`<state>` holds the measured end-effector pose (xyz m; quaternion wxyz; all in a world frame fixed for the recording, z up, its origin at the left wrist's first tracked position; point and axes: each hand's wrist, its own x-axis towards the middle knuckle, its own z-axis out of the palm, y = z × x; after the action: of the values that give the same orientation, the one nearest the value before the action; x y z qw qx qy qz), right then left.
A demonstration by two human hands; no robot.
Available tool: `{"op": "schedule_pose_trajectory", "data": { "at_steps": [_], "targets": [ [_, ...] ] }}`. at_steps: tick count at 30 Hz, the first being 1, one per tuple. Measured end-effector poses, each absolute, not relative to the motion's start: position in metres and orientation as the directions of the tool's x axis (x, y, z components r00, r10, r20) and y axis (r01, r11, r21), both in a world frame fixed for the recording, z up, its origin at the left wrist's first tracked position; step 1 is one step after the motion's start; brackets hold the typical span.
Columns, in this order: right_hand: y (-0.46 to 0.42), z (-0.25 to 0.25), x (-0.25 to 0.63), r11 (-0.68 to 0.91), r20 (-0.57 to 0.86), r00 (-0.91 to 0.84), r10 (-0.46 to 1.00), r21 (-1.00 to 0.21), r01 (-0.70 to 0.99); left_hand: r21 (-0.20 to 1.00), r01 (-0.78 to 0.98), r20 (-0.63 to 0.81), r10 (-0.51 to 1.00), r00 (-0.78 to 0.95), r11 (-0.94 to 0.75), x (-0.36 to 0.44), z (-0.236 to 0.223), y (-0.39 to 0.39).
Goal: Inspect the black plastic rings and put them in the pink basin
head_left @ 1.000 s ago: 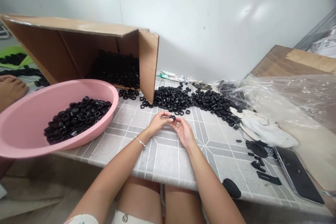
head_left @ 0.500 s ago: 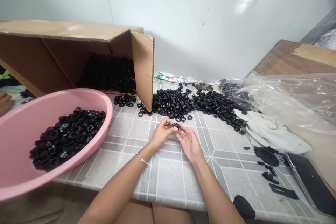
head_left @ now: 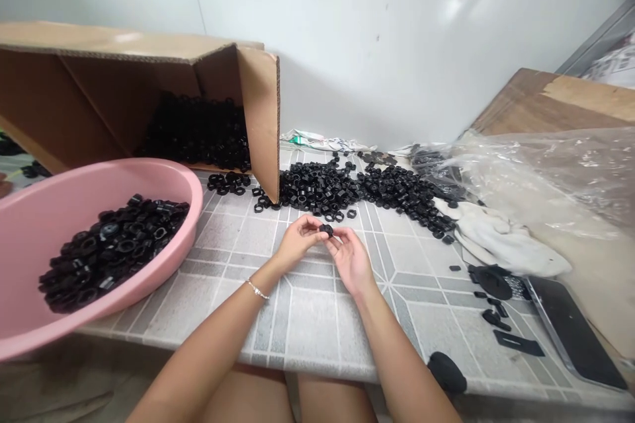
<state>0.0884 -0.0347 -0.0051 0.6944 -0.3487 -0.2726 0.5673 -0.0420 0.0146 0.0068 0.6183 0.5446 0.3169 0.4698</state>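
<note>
A small black plastic nut (head_left: pixel 326 230) is held just above the table between my two hands. The thumb and fingers of my left hand (head_left: pixel 299 243) pinch it from one side. From the other side, the fingertips of my right hand (head_left: pixel 351 260) close on it, with the palm turned partly up. Just beyond my fingers spreads a pile of loose black nuts (head_left: pixel 317 186), and a second heap of black pieces (head_left: pixel 401 192) adjoins it on the right.
At left, a pink basin (head_left: pixel 196 211) holds many black nuts. Behind it a cardboard box (head_left: pixel 262 119) lies on its side with more inside. Toward the right are a white cloth (head_left: pixel 506 244), clear plastic sheeting (head_left: pixel 540 172), a phone (head_left: pixel 570 330) and scattered black pieces (head_left: pixel 518 342).
The whole view has shifted slightly, so everything sits a little further left and higher. Both hands still grip the nut, which now appears at a different angle.
</note>
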Motion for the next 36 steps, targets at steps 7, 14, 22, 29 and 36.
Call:
{"op": "schedule_pose_trajectory", "data": {
  "at_steps": [7,14,22,29,36],
  "targets": [
    [-0.041,-0.011,0.083,0.180,0.177,0.085,0.981,-0.983,-0.028,0.999,-0.048,0.028,0.814,0.580,0.000,-0.056,0.013,0.008],
    [-0.044,-0.010,0.088,0.190,0.207,0.111,0.972,-0.971,0.144,0.997,-0.063,0.002,0.823,0.568,0.041,-0.060,0.010,0.007],
    [-0.046,-0.008,0.085,0.185,0.194,0.062,0.979,-0.974,0.128,0.980,-0.147,-0.018,0.788,0.616,0.137,-0.055,0.008,0.005],
    [-0.045,-0.007,0.084,0.196,0.217,0.112,0.970,-0.964,0.178,0.988,-0.105,-0.023,0.769,0.639,0.116,-0.055,0.007,0.006],
    [-0.044,-0.011,0.085,0.167,0.194,0.158,0.968,-0.971,0.171,0.995,-0.004,0.088,0.814,0.574,-0.105,-0.050,0.008,0.005]
  ]
}}
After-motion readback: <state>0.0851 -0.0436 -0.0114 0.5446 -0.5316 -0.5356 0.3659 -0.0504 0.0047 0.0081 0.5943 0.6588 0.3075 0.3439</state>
